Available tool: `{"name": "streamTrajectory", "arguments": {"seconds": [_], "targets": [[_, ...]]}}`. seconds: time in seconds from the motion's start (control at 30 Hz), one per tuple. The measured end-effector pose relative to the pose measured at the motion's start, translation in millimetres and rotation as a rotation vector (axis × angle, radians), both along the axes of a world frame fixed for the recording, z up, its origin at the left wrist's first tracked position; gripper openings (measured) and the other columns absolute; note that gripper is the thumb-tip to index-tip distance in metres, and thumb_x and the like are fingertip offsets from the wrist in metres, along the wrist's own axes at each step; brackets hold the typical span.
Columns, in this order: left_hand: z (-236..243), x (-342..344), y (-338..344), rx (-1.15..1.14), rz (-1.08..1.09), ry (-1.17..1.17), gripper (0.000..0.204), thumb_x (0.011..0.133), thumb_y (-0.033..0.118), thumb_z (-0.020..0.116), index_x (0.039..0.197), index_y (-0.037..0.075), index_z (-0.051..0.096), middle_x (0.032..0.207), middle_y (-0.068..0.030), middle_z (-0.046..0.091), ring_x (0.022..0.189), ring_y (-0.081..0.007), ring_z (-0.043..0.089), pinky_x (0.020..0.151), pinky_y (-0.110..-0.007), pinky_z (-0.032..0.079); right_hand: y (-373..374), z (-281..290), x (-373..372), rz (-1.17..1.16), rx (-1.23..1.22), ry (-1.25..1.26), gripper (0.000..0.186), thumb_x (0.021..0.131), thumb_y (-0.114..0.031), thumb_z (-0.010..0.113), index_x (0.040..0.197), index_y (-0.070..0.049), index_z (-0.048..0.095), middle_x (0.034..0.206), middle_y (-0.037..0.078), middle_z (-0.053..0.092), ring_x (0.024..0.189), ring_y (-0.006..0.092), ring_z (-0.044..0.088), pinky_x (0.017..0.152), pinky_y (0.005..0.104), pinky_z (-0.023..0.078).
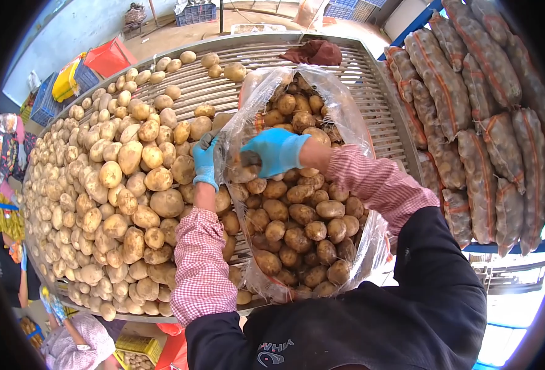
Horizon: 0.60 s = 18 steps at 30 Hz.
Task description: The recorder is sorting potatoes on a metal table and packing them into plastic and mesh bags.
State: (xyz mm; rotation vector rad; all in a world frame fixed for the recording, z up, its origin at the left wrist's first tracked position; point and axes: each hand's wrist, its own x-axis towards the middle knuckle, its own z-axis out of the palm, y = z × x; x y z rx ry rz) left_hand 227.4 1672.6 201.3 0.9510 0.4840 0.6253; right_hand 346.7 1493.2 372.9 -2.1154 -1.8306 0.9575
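A clear plastic bag [371,213] lies wide open on the slatted metal table, with many brown, soil-marked potatoes [303,214] in it. At its left rim is my left hand [206,159] in a blue glove, its fingers closed on the plastic. Over the bag's opening reaches my right hand [276,152], also blue-gloved, with curled fingers pointing left. The right fingertips look dark and dirty, and what they hold, if anything, is hidden. Left of the bag spreads a big heap of loose, paler potatoes [124,203].
Filled long bags [445,86] are stacked on a blue rack at the right. A dark red cloth [315,52] lies on the table's far slats [260,58]. Blue and yellow crates [69,80] stand at far left. Another person's gloved hand [53,305] shows at lower left.
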Motion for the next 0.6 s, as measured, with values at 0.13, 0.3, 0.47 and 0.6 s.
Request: {"name": "streamTrajectory", "arguments": {"seconds": [0.13,0.3,0.47,0.6], "targets": [[-2,3,-1,-0.013,0.008,-0.019,0.022,0.096,0.003,0.070,0.117,-0.003,0.074,0.105,-0.0050,0.076,0.084,-0.0120,0.070,0.075,-0.027,0.058,-16,21,16,0.150,-0.056,-0.141,0.044,0.080,-0.028,0.078,0.123,-0.017,0.073,0.100,0.011,0.077,0.094,0.0307,0.073,0.086,0.0436,0.058],[3,4,-3,0.038,0.009,0.044,0.022,0.097,0.006,0.072,0.117,-0.003,0.074,0.104,-0.0042,0.076,0.084,-0.0113,0.069,0.074,-0.026,0.056,9,14,-11,-0.106,0.041,-0.102,0.046,0.077,-0.033,0.082,0.119,-0.017,0.075,0.105,0.013,0.077,0.095,0.0332,0.073,0.087,0.0431,0.058],[11,0,-4,0.077,-0.009,0.059,0.024,0.097,0.009,0.073,0.118,-0.002,0.074,0.102,-0.0024,0.075,0.083,-0.0094,0.066,0.073,-0.025,0.054,21,9,-40,0.043,0.031,-0.157,0.039,0.078,-0.035,0.079,0.113,-0.017,0.076,0.100,0.010,0.078,0.094,0.0328,0.073,0.087,0.0440,0.057],[20,-4,-9,0.082,-0.001,0.120,0.023,0.097,0.010,0.074,0.117,-0.001,0.075,0.100,-0.0003,0.075,0.082,-0.0074,0.065,0.072,-0.024,0.053,-7,51,-51,0.400,-0.221,-0.194,0.035,0.080,-0.030,0.076,0.112,-0.017,0.076,0.099,0.008,0.078,0.092,0.0298,0.073,0.086,0.0418,0.056]]}}
